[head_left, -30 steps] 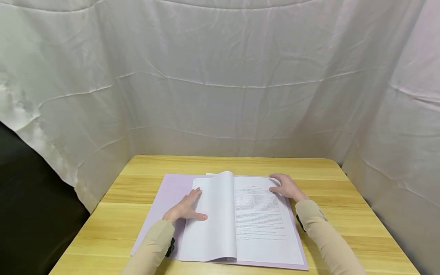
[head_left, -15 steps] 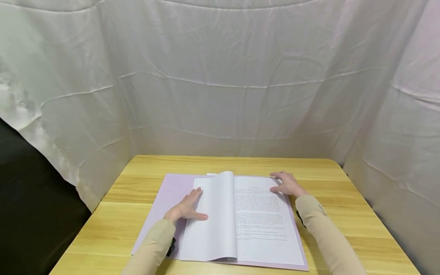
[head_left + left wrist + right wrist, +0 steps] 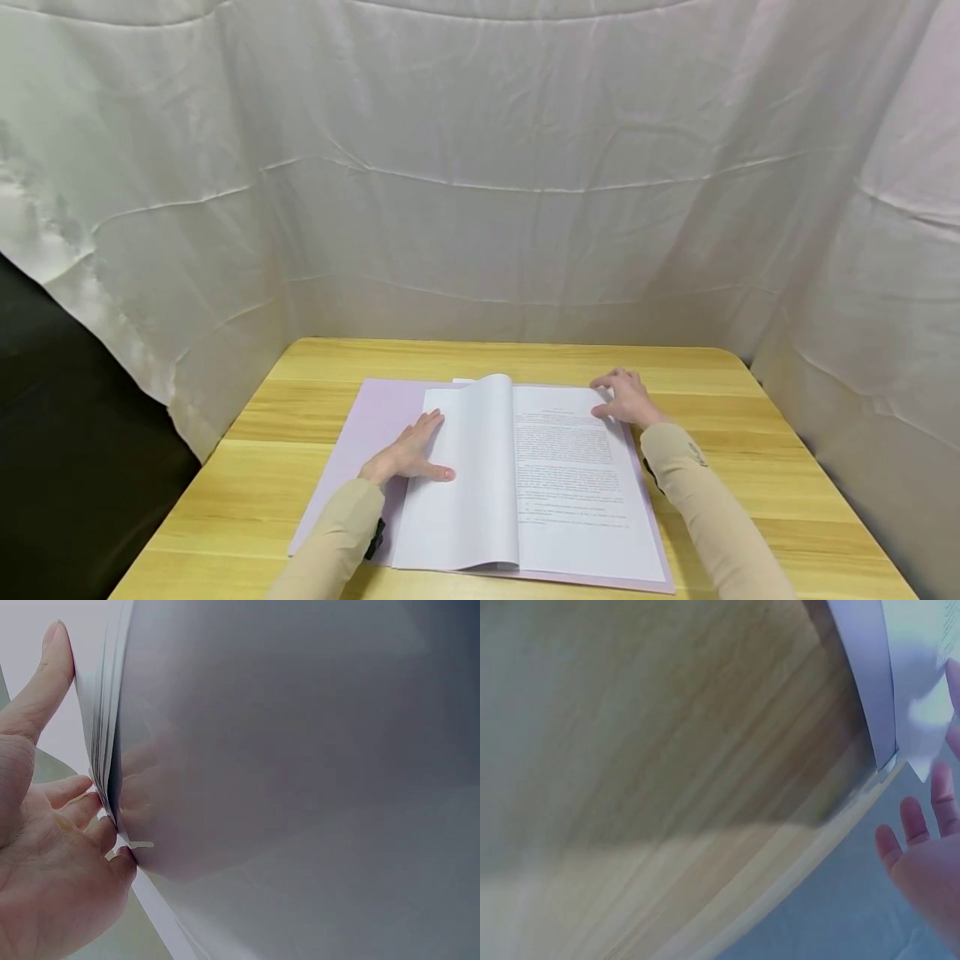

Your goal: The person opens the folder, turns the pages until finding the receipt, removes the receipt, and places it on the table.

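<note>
A lilac folder (image 3: 381,412) lies open, holding printed sheets. A curled-over bundle of pages (image 3: 480,500) covers part of its left side. My left hand (image 3: 408,454) rests spread on this bundle, thumb toward the middle. In the left wrist view the sheet edges run between thumb and fingers (image 3: 64,881). To the right lies a printed page (image 3: 570,475). My right hand (image 3: 627,398) is at its upper right corner, thumb on the paper and fingertips at the top edge, with a gap between them. The page corner (image 3: 922,742) stands off the folder in the right wrist view.
The wooden table (image 3: 750,467) extends around the folder on both sides and behind. A pale cloth (image 3: 525,208) hangs behind and beside it. Black material (image 3: 67,433) shows at the far left. A white paper edge (image 3: 462,380) sticks out behind the folder.
My right hand has shifted slightly up and right at the page corner, its knuckles a little higher. My left hand and the turned bundle keep their place.
</note>
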### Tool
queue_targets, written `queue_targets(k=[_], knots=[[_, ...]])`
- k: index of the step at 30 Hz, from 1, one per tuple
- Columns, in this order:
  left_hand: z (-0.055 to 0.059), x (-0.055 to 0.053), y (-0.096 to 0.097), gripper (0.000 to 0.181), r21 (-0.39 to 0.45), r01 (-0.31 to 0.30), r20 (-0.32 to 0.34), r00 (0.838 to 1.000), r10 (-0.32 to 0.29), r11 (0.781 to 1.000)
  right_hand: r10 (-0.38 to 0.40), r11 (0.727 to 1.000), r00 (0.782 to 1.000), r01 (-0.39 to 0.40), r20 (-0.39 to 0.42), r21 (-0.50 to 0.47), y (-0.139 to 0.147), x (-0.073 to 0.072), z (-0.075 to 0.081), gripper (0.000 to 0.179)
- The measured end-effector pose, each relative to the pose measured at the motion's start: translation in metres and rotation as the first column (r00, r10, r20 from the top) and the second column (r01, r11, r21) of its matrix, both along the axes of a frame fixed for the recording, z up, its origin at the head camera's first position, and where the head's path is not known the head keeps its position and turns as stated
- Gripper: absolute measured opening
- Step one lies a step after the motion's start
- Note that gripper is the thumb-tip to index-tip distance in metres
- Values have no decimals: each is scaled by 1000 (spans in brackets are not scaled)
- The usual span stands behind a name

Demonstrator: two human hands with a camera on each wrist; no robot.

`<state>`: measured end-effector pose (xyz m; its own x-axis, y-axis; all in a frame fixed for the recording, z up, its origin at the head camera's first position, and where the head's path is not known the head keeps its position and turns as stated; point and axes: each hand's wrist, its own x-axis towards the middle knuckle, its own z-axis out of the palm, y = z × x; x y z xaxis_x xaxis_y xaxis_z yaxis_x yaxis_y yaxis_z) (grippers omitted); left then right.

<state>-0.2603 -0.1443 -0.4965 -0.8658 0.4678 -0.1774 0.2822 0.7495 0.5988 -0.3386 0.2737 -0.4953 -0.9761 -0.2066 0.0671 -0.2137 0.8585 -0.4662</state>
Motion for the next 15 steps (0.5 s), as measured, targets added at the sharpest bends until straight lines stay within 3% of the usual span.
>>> queue_targets(k=[8,15], knots=[[-2,-1,-1,115,-3,4,-7,1000,-4,1000,-38,999,997,37,-64,-11,-3,-3,2,33],[-2,-1,0,114,0,4,-9,1000,-4,1000,-73,997,997,72,-41,-27,-1,-4,4,13]])
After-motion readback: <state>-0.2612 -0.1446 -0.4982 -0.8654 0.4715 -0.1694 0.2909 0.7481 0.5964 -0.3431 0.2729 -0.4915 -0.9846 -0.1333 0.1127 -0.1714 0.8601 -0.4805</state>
